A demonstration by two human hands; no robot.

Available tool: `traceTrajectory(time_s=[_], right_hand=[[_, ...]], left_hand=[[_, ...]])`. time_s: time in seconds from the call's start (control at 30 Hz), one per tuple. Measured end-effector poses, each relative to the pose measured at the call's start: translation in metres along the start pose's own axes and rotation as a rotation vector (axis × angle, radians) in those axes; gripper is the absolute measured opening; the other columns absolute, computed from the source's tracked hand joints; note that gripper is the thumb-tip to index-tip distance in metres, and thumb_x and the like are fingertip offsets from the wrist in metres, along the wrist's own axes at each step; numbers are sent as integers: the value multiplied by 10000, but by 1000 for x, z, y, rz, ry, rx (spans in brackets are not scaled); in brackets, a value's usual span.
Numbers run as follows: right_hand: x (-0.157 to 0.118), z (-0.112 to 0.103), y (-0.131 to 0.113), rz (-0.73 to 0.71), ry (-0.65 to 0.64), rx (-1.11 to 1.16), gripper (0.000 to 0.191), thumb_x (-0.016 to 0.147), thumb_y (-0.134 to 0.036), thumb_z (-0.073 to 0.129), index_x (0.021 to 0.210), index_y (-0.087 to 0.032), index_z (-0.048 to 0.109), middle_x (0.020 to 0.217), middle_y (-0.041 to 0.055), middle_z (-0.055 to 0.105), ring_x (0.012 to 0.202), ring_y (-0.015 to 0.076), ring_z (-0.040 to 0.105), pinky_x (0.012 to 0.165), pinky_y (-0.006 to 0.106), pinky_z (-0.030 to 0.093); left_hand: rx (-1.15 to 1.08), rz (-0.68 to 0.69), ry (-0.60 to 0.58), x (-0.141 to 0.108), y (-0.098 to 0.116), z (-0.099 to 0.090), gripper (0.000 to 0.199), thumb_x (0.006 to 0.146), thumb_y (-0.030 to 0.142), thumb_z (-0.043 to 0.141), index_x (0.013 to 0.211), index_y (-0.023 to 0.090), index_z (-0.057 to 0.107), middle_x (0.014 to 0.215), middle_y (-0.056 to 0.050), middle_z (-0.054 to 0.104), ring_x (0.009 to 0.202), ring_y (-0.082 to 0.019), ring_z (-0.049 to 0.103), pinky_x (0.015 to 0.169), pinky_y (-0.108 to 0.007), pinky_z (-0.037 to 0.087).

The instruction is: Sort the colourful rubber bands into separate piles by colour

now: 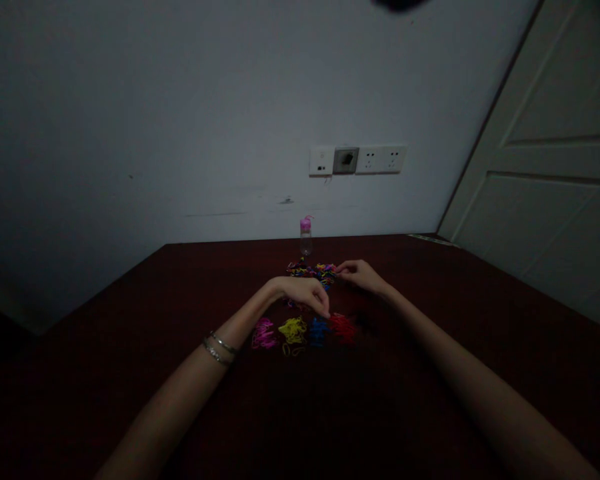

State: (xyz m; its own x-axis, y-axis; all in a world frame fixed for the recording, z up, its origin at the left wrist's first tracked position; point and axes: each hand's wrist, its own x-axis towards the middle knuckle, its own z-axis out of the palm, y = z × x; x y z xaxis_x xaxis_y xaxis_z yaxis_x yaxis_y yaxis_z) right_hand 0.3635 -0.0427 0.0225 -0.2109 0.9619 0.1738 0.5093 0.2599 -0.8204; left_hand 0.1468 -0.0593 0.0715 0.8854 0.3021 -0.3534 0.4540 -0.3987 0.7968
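Observation:
A mixed heap of coloured rubber bands (pixel 325 269) lies toward the back of the dark table. My right hand (pixel 359 275) is at its right edge, thumb and fingers pinched together against the bands. My left hand (pixel 307 292) reaches across the heap's front and hides part of it. Its fingers are closed and point down at the back edge of a red pile of bands (pixel 343 329); whatever either pinch holds is too small to see. In the same row lie piles of blue bands (pixel 319 331), yellow bands (pixel 294 330) and pink bands (pixel 265 334).
Behind the heap a clear bottle with a pink cap (pixel 306 241) stands near the wall. Dark bands (pixel 366 323) are faintly visible right of the red pile. Wall sockets (pixel 380 160) sit above the table (pixel 220 267), and a pale door (pixel 545 200) is at the right.

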Motion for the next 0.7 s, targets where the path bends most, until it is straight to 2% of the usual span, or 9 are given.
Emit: traceTrajectory(time_s=[0.1,0.17,0.3,0.37,0.47,0.6,0.7], right_hand=[[-1,-4,4,24,15,-9,292,649,-293,567,862,-105,635,642,22,598,531,96,496,478,201,373],[1,-5,9,23,20,-26,282,653,-291,566,859,-112,637,641,19,600,528,95,498,483,201,378],[4,-6,19,-16,18,-84,249,662,-282,555,828,-116,637,648,16,601,542,99,504,507,206,387],[6,-6,22,-38,7,-107,227,663,-273,553,804,-118,638,661,19,606,570,106,518,537,212,399],[7,-5,22,-67,-44,-123,210,654,-262,566,796,-128,643,694,24,623,628,119,542,600,224,418],[7,1,15,-113,-124,-99,200,642,-251,583,792,-129,637,707,23,619,641,123,544,618,236,424],[6,9,8,-161,-156,-93,167,633,-212,580,772,-132,625,702,15,605,633,118,535,608,237,419]], left_hand=[[13,-63,-75,1,0,4,271,602,412,690,702,160,671,469,36,489,399,-53,327,386,-207,183],[29,-81,-80,-1,-1,3,279,603,418,689,714,163,671,480,33,496,400,-52,326,384,-207,181],[22,-63,31,-7,-2,-2,308,617,448,671,694,150,666,474,31,474,406,-52,331,395,-207,191],[-29,-35,166,-10,-6,-8,337,641,472,643,668,136,650,452,36,433,403,-49,313,400,-205,186],[-177,-15,460,-14,-23,-19,390,690,513,578,657,126,612,425,59,343,381,-40,252,394,-200,151],[-437,12,880,-19,-58,-39,374,721,504,541,653,136,537,438,80,284,357,-27,211,379,-187,113],[-560,57,1085,-24,-85,-50,339,732,469,536,657,140,510,433,84,284,340,-21,205,364,-178,98]])
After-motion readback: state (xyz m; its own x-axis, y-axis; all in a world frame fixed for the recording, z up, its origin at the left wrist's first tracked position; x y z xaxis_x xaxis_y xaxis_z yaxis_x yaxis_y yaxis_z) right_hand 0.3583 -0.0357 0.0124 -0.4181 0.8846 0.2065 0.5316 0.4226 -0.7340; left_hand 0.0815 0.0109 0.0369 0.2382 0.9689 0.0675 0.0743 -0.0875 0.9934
